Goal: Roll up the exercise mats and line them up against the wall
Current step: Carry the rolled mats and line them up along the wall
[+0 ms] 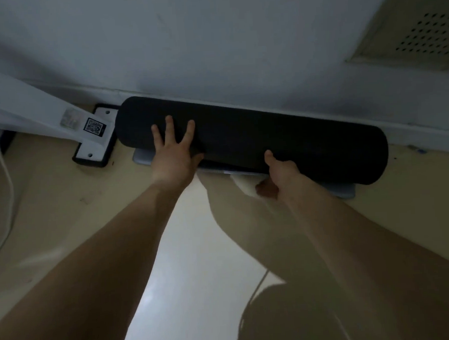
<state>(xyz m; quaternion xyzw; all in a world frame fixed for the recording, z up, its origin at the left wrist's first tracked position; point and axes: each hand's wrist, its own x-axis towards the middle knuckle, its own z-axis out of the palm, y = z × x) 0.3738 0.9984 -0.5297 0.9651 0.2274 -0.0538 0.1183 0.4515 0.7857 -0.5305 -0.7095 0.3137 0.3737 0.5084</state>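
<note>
A black rolled-up exercise mat (281, 138) lies on the floor along the white wall (211, 40), its long side touching the skirting. My left hand (171, 151) rests flat on the roll near its left end, fingers spread. My right hand (278, 173) holds the roll's lower front edge near the middle, thumb on top and fingers curled beneath. A thin grey layer (346, 192) shows under the roll along its front and at its right end.
A white machine leg (59, 111) with a QR sticker stands on a black-edged foot plate (94, 148) just left of the roll. A white cable (7, 186) hangs at far left. A perforated vent panel (424, 37) sits in the wall at upper right. Beige floor (64, 204) lies below.
</note>
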